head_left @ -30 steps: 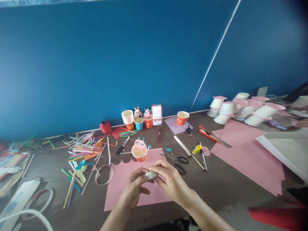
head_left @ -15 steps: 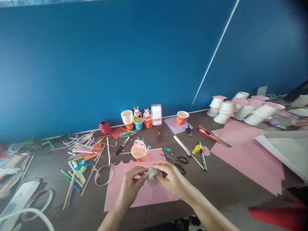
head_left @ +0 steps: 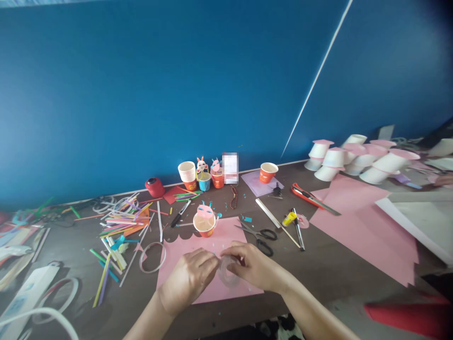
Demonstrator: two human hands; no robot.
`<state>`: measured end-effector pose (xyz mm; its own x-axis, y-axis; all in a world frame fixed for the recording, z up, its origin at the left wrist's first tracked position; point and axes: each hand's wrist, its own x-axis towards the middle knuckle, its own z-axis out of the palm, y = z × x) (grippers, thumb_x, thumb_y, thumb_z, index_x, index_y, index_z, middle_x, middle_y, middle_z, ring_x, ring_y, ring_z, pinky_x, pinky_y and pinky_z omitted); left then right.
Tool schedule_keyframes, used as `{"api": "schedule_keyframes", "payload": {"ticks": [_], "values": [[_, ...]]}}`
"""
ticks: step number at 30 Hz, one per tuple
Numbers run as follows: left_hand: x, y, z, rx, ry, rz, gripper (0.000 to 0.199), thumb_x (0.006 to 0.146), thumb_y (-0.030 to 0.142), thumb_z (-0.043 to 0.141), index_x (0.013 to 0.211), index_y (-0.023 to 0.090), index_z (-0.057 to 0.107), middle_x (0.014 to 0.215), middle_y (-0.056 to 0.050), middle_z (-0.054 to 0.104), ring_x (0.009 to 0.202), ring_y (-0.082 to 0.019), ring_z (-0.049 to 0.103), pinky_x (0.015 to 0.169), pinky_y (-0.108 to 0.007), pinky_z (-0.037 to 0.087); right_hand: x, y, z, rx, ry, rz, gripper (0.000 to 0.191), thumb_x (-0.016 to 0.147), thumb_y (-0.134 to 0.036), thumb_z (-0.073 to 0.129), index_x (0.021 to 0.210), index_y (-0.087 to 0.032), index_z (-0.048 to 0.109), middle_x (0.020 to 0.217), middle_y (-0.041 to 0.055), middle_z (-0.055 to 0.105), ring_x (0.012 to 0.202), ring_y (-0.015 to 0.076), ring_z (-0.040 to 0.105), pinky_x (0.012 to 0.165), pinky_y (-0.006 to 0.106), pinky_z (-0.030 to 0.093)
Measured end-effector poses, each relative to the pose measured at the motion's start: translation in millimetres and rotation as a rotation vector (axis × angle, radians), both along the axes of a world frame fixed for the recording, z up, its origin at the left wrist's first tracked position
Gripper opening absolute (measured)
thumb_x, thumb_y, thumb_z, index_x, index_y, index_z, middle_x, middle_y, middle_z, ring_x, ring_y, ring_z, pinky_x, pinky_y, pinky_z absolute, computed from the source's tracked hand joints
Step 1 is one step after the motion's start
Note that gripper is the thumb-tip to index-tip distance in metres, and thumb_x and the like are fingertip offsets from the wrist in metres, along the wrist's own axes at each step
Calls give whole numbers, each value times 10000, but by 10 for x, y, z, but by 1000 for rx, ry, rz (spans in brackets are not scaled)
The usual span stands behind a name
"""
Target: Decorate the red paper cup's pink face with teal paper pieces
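Observation:
My right hand (head_left: 249, 264) is closed on a roll of clear tape (head_left: 228, 278), its fingers bent around the far right side. My left hand (head_left: 193, 274) is turned back-up at the roll's left edge, its fingers pressed together; what the fingertips pinch is hidden. Under both hands lies a pink paper sheet (head_left: 244, 229) with a scalloped left corner. A red paper cup (head_left: 205, 229) with a pink paper face and blue ears stands at the sheet's far edge. Black-handled scissors (head_left: 264, 238) lie spread to the right of the sheet.
Coloured paper strips (head_left: 123, 219) and a white tape ring (head_left: 153, 257) are at left. Stacked cups (head_left: 187, 172) stand by the blue wall. To the right are a red utility knife (head_left: 311, 197), a yellow-capped tube (head_left: 289, 218), pink sheets (head_left: 364, 226) and white cups (head_left: 329, 165).
My left hand has rolled over so its back now faces up, its fingers closing together by the tape roll. The roll has tilted and sits slightly lower in my right hand.

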<state>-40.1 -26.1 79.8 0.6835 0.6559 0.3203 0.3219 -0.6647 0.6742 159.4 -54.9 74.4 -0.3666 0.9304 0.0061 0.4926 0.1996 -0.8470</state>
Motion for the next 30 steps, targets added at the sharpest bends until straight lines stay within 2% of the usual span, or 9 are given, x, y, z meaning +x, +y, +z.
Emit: {"api": "schedule_keyframes", "payload": {"ticks": [3,11,16,19,23,27,30], "values": [[-4,-10,12,45,67,-58,198,844,230,424,797,186,611,703,-53,582,694,-151,554,667,-259,424,-10,-1,-11,-3,0,9,221,726,-100,536,903,-186,635,766,2,563,674,109,505,623,206,378],[-12,3,-38,73,160,-58,175,821,168,433,799,180,606,721,-61,609,689,-153,567,643,-255,410,-36,10,-27,-57,59,27,232,704,-76,520,872,-176,646,780,3,582,678,107,513,611,198,382],[0,16,-37,-29,107,21,165,798,157,457,805,187,619,718,-49,633,660,-146,575,615,-243,420,-31,33,-47,-120,130,44,252,725,-118,532,944,-169,646,784,16,593,683,114,517,596,198,390],[-10,23,-22,-76,104,22,158,803,190,471,823,194,628,736,-49,644,666,-149,585,615,-244,429,-28,46,-53,-123,130,45,261,722,-115,534,950,-169,648,788,17,599,682,115,516,596,200,389],[-27,41,7,-4,123,-40,184,825,212,447,866,197,625,750,-62,639,690,-164,585,641,-268,427,-39,54,-48,-101,98,41,264,701,-79,525,913,-171,653,786,13,600,678,114,517,594,197,386],[-29,53,47,99,287,-108,211,842,197,399,850,181,609,753,-69,616,715,-170,564,650,-279,408,-53,58,-38,-75,50,51,208,690,-76,530,830,-165,655,752,7,597,648,108,508,584,194,386],[-27,49,59,157,350,-121,215,838,168,380,796,168,591,716,-65,593,686,-163,542,625,-274,394,-57,57,-33,-72,50,61,207,698,-83,527,840,-167,652,762,7,603,648,108,508,591,197,394]]}}
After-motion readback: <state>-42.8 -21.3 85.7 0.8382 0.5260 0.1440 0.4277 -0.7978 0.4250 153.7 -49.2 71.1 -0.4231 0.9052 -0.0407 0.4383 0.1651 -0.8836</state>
